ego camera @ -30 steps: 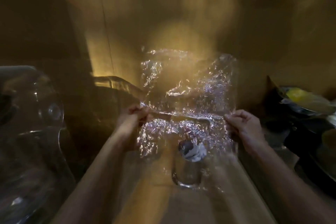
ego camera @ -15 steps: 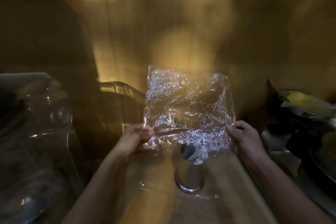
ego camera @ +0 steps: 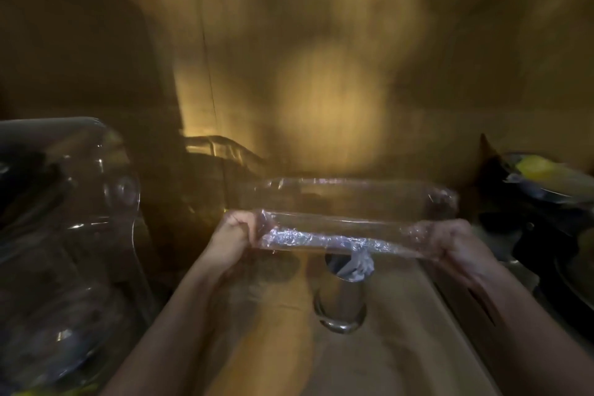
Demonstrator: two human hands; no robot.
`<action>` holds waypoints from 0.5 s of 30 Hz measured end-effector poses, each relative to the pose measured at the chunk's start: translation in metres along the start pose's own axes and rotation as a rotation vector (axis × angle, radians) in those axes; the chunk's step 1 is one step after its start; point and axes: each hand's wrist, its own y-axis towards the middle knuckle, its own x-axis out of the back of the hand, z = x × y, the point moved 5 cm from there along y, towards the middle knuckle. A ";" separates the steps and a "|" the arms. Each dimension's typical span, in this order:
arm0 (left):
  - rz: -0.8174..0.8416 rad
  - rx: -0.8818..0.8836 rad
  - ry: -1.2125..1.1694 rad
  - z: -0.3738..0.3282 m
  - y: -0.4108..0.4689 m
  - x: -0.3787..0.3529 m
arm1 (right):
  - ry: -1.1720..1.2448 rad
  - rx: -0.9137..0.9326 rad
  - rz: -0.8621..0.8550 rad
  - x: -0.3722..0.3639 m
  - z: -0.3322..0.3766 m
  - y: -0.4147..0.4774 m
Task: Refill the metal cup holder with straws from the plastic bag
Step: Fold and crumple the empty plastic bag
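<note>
A clear crinkled plastic bag (ego camera: pixel 347 219) is stretched flat and nearly horizontal between my hands. My left hand (ego camera: pixel 236 231) grips its left end and my right hand (ego camera: pixel 456 241) grips its right end. Directly below the bag stands the metal cup holder (ego camera: pixel 340 302) on the wooden counter (ego camera: pixel 401 347). Something pale and crumpled (ego camera: pixel 363 262) shows at the cup's rim. I cannot make out any straws in the dim, blurred view.
A large clear plastic dome or container (ego camera: pixel 70 235) fills the left side. At the right edge sit dark dishes, one with something yellow (ego camera: pixel 535 167). A brown wall (ego camera: pixel 321 74) rises close behind the counter.
The bag was held upright and spread open; it has been lowered and folded flat into a narrow horizontal band over the cup. Both hands kept their grip and moved slightly apart.
</note>
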 end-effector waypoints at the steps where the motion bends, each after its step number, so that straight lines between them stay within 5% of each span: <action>1: -0.010 -0.001 0.015 0.002 0.001 0.002 | -0.037 0.017 0.018 -0.002 0.003 0.000; 7: -0.087 -0.022 0.083 -0.004 -0.003 0.007 | -0.140 0.058 0.050 -0.007 0.006 0.001; 11: 0.013 0.264 -0.119 0.008 -0.011 0.004 | -0.111 0.064 -0.064 -0.002 -0.005 0.005; 13: 0.137 0.322 0.049 0.014 -0.017 0.002 | -0.162 0.085 -0.101 0.002 -0.008 0.007; 15: 0.059 0.360 0.149 0.020 -0.019 0.003 | -0.281 0.126 -0.056 0.001 -0.006 0.007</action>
